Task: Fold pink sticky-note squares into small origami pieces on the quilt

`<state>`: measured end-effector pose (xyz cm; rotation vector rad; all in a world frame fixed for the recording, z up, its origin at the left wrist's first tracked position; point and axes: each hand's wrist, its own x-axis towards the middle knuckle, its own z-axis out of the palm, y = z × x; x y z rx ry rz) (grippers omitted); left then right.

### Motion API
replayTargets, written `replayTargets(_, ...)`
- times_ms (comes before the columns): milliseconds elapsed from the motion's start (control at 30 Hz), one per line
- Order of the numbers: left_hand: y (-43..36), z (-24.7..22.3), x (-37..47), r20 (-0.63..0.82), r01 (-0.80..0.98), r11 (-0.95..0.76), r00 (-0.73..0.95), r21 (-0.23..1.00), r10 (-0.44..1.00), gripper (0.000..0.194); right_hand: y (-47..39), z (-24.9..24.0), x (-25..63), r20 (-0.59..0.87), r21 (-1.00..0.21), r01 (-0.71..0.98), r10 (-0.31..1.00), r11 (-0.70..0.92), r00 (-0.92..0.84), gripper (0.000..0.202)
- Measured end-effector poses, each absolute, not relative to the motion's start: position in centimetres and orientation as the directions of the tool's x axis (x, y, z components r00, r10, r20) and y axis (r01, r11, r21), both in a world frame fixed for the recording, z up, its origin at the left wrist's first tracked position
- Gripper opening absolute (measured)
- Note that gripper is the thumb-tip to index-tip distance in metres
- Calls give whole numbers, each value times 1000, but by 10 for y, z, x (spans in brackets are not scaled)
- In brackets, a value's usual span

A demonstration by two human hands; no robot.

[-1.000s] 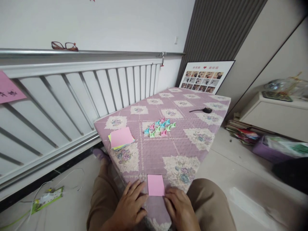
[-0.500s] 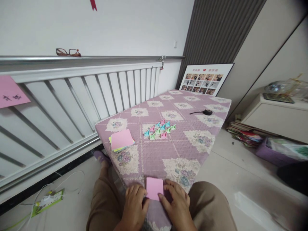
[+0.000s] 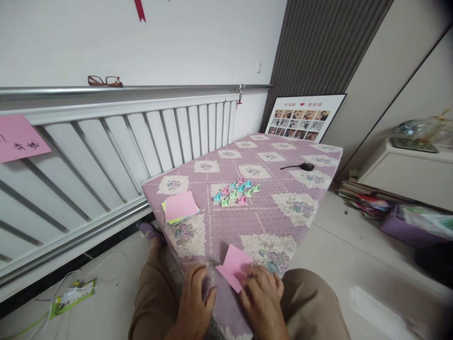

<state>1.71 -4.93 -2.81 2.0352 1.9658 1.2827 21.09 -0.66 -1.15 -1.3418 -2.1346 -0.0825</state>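
A sheet of pink paper (image 3: 235,265), partly unfolded along its creases, is at the near end of the cloth-covered table. My right hand (image 3: 261,295) grips its right edge between thumb and fingers. Left of the paper, my left hand (image 3: 197,295) is apart from it, fingers curved and thumb spread, with nothing in it. Farther up the cloth stand several small folded paper pieces (image 3: 233,193) in pink, blue and green, set in rows. To their left lies a stack of coloured paper sheets (image 3: 181,207), a pink one on top.
A small black object with a thin tail (image 3: 306,166) rests on the floral tablecloth (image 3: 233,226). White railings (image 3: 177,132) run along the left, with glasses (image 3: 104,81) on the pipe. A power strip (image 3: 73,296) lies on the floor. A photo board (image 3: 304,115) leans behind the table.
The folded pink square has been opened out and turned at an angle, now in my right hand. My left hand has let go of it and moved slightly left.
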Motion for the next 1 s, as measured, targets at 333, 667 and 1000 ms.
replayTargets(333,-41,-16,26,383,875,-385,261,294,886,19,-18,-19,208,419,-224,795,792,564,-444,36)
replayTargets(667,-46,-27,11,426,880,-334,173,337,888,29,-16,-18,202,406,-287,687,735,667,-544,38)
replayTargets(1000,-47,-18,0,365,815,-304,123,494,923,39,-16,-23,189,404,-434,648,778,626,-481,22)
